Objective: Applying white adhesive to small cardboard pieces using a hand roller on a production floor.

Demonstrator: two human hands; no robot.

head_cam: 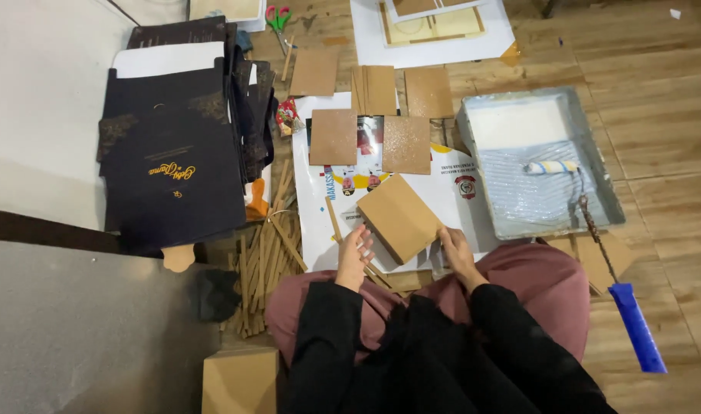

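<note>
We saw a wooden floor (657, 100) filling most of the frame, with a stack of black folded covers (174, 169) at upper left as the biggest item. Right of centre sat a grey paint tray (607, 184) with a small roller (551, 166) lying in it, its blue handle (638, 328) reaching to lower right. A white printed sheet (458, 192) lay at centre, carrying brown square boards (333, 136) above the hands. A pile of thin wood strips (266, 261) lay left of centre. At bottom centre we held a tan cardboard piece (398, 217), tilted, raised over the sheet just above our lap. Our right hand (458, 257) pinched its lower right edge, fingers closed on it. Our left hand (354, 257) touched its lower left edge, fingers loosely curled; we could not tell whether they gripped it. Scissors (277, 17) lay at top.
</note>
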